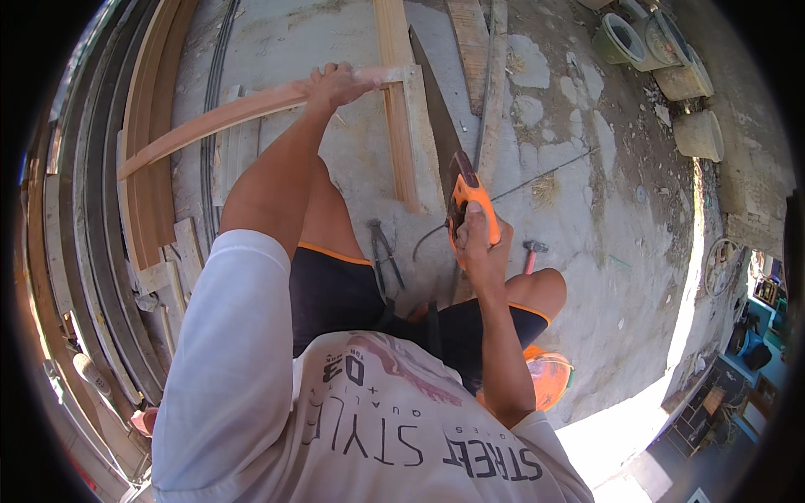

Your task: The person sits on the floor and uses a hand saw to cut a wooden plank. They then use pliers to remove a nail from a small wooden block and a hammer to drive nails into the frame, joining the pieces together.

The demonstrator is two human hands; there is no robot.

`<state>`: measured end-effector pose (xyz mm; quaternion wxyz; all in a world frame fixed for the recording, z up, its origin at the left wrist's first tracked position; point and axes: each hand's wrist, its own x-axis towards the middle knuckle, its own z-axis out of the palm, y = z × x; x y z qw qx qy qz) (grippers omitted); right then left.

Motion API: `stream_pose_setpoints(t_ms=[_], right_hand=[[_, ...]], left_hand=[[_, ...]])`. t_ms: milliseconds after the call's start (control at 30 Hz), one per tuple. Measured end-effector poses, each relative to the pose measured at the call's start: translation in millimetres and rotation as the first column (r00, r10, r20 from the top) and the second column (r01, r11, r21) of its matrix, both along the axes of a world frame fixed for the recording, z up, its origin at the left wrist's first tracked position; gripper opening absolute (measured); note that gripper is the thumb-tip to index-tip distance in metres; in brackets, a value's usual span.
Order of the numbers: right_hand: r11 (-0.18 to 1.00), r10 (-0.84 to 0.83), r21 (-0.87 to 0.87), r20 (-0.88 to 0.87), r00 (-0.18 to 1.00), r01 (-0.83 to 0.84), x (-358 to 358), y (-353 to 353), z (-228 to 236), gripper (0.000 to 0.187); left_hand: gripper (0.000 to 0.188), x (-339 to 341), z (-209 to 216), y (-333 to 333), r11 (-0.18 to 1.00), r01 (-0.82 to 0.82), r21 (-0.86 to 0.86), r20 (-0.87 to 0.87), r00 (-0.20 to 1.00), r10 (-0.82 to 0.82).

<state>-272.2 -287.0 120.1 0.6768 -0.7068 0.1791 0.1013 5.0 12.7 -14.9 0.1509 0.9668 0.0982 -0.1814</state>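
Observation:
My right hand (484,239) is wrapped round the orange handle of a handsaw (434,105), whose long blade points away from me. The blade lies close beside the far right end of a narrow wooden strip (226,109); I cannot tell whether the teeth touch it. My left hand (335,84) presses on that strip near the same end, fingers curled over its edge. The strip slants down to the left and crosses over a wooden beam (401,151) on the ground. A pale board (423,142) runs along the beam's right side.
Pincers (386,254) and a red-handled hammer (533,254) lie on the concrete close to my legs. An orange container (549,379) is by my right leg. Long planks (155,134) line the left. Several buckets (620,39) stand at the far right. A thin rod (545,174) crosses the ground.

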Motion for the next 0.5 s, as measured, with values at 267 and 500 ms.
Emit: stream_pose_setpoints(t_ms=[267, 500], right_hand=[[0.976, 0.050, -0.213, 0.044, 0.998, -0.040, -155.8, -40.0, 56.4, 0.048], [1.000, 0.004, -0.026, 0.049, 0.999, -0.003, 23.4, 4.9, 1.0, 0.038]], left_hand=[[0.095, -5.6, 2.6, -6.4, 1.000, -0.024, 0.004, -0.005, 1.000, 0.024], [0.102, -4.8, 10.3, -4.1, 1.000, -0.009, 0.011, -0.023, 1.000, 0.009]])
